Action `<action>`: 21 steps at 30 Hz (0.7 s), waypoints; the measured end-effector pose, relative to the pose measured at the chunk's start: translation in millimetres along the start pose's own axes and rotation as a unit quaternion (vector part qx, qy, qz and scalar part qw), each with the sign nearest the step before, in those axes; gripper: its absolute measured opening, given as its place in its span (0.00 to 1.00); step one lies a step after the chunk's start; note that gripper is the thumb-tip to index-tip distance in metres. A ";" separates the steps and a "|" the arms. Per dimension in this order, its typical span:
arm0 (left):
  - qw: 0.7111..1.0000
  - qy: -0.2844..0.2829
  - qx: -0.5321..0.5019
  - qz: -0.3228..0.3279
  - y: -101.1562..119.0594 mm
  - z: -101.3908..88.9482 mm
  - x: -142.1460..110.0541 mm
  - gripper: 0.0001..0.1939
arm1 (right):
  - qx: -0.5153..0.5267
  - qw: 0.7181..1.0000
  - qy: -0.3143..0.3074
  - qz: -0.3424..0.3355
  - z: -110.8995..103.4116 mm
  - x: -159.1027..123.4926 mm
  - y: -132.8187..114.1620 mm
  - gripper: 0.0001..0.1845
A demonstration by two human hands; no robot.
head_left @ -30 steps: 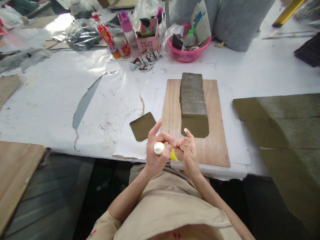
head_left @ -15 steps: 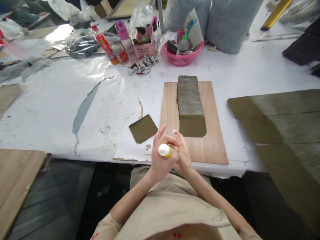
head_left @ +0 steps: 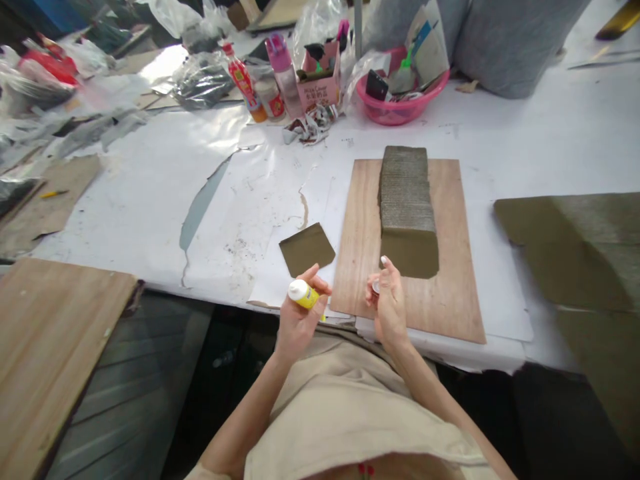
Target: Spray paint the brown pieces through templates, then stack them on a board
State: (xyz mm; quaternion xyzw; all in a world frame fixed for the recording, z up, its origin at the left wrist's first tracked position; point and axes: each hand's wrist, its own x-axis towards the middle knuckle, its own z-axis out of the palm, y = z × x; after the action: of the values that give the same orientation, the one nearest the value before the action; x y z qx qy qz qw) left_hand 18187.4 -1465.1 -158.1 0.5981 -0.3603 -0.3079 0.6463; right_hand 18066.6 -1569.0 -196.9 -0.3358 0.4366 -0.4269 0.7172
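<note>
A yellow glue stick (head_left: 306, 297) with a white end is wrapped in the fingers of my left hand (head_left: 294, 327), above the table's front edge. My right hand (head_left: 391, 307) is closed around a small whitish cap (head_left: 376, 287), over the lower part of a wooden board (head_left: 357, 233). Just beyond my left hand lies a single olive-brown fabric piece (head_left: 307, 249) with cut corners. On the board, a fanned stack of the same pieces (head_left: 407, 193) stretches away from me, its nearest piece close to my right fingertips.
Farther back stand a red-labelled bottle (head_left: 245, 80), a purple-capped bottle (head_left: 285, 70), a pink box (head_left: 319, 83) and a pink basket (head_left: 400, 110) with odds and ends. Larger olive sheets (head_left: 570, 260) lie at the right. Another wooden board (head_left: 60, 347) is at the lower left.
My hands were together around the glue stick and are now apart, the left with the stick, the right with the cap. The view has shifted left.
</note>
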 end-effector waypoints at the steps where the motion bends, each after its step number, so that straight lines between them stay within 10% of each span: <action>1: 1.000 0.001 0.006 -0.021 -2.7 -10.9 -4.0 0.25 | -0.006 1.000 0.001 -0.002 -0.9 -0.8 -1.8 0.27; 7: 0.989 0.038 0.080 -0.121 -21.1 -61.2 -44.0 0.19 | -0.032 0.999 -0.020 -0.004 1.7 -8.4 -6.8 0.25; 12: 0.946 0.195 0.205 -0.160 -47.6 -88.9 -69.0 0.15 | -0.043 0.998 -0.050 0.014 4.1 -14.1 -5.8 0.24; 21: 0.910 0.269 0.268 -0.169 -95.5 -106.4 -78.8 0.14 | -0.057 0.994 -0.093 0.021 11.4 -22.1 -7.5 0.21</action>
State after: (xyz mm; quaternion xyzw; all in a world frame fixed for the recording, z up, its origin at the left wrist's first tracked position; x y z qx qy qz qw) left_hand 18235.8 -1350.2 -263.4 0.8607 -0.1350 -0.1321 0.4727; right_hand 18069.0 -1550.8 -178.4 -0.4050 0.3986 -0.3536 0.7430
